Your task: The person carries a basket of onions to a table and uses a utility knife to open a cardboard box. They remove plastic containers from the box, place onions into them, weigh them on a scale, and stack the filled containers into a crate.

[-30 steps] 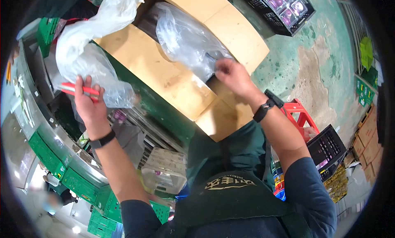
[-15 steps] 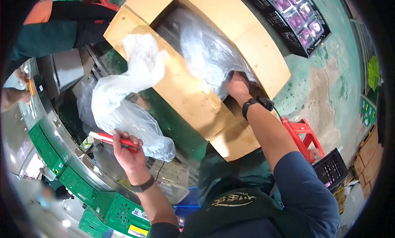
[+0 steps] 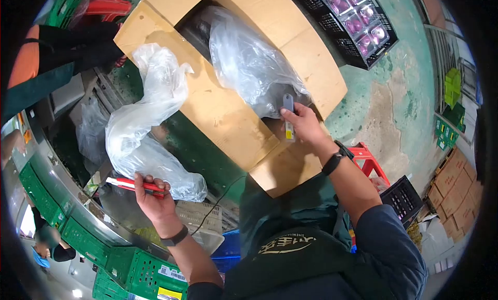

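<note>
My left hand [image 3: 155, 199] is closed around a slim red utility knife [image 3: 124, 182], whose pale end points left. Just behind it lies a crumpled clear plastic bag [image 3: 140, 126], which drapes over one side of the cardboard box [image 3: 218, 110]. Over the near end of the box, my right hand [image 3: 303, 122] pinches a flat grey tool [image 3: 288, 101] with a small hole at its rounded top and a yellow label lower down. Another clear plastic bag [image 3: 249, 61] fills much of the open box, close beside the right fingers.
A black crate [image 3: 358, 53] of clear packs with purple contents stands beyond the box. A red stool [image 3: 368, 160] is at right. Green crates [image 3: 148, 271] line the metal counter [image 3: 85, 201] at left. Another person's dark sleeve [image 3: 39, 90] shows at upper left.
My right hand has come up out of the box and now shows the grey tool. My left hand still holds the knife. The whole view has shifted a little.
</note>
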A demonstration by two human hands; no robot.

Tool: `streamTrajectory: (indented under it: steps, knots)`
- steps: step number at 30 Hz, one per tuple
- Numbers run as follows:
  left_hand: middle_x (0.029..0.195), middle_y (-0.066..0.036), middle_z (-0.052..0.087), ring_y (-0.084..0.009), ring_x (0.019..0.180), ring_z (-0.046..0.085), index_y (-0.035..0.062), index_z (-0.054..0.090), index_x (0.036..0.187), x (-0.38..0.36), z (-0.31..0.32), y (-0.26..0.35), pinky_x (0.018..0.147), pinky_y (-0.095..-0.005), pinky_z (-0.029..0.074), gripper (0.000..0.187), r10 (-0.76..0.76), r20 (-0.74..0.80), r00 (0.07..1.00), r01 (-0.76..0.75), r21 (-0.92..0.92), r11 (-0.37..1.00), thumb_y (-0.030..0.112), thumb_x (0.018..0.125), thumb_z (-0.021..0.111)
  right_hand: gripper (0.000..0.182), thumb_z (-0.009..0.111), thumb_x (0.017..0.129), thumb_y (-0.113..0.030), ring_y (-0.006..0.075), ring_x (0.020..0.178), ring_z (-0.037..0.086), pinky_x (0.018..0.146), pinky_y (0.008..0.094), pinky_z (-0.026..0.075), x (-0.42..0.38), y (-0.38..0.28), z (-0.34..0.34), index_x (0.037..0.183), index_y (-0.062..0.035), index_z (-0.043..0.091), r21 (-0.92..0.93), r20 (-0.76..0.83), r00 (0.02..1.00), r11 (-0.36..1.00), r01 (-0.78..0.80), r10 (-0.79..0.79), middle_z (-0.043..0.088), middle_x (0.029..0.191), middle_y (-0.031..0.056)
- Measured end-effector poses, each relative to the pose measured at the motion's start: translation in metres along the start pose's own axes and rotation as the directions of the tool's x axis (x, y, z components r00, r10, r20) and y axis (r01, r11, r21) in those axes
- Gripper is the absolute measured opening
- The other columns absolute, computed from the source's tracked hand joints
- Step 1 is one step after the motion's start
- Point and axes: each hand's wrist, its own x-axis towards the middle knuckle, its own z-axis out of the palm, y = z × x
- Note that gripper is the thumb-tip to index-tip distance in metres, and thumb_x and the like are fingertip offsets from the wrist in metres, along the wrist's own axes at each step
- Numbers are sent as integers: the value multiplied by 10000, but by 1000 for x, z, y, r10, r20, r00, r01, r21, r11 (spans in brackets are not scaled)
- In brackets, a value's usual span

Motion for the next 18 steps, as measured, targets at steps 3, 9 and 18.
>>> streamTrajectory:
  steps: [3,9,18]
  knots:
    - [796,-8,652,-164,569,604,130,604,954,1,0,-1,511,-333,480,194,-12,56,998,12,-5,1000,312,1019,620,174,655,1008,-214,159,682,650,627,310,543,-14,-1,-12,1091,-64,629,227,55,998,973,-31,19,670,877,48]
    - [785,-14,643,-160,572,597,122,582,994,0,7,0,501,-321,493,167,-22,75,997,24,-20,1000,282,1041,585,193,676,965,-146,176,690,655,653,335,550,-29,-13,-18,1134,-66,629,404,83,996,915,-23,-12,683,892,53]
    - [752,-38,634,-161,570,608,98,591,958,4,-16,-13,479,-307,478,135,-54,47,997,55,-20,998,216,1024,599,939,807,746,-122,383,1331,493,1071,431,462,1,-66,40,1544,-74,313,-664,10,827,615,426,-562,450,1486,221]
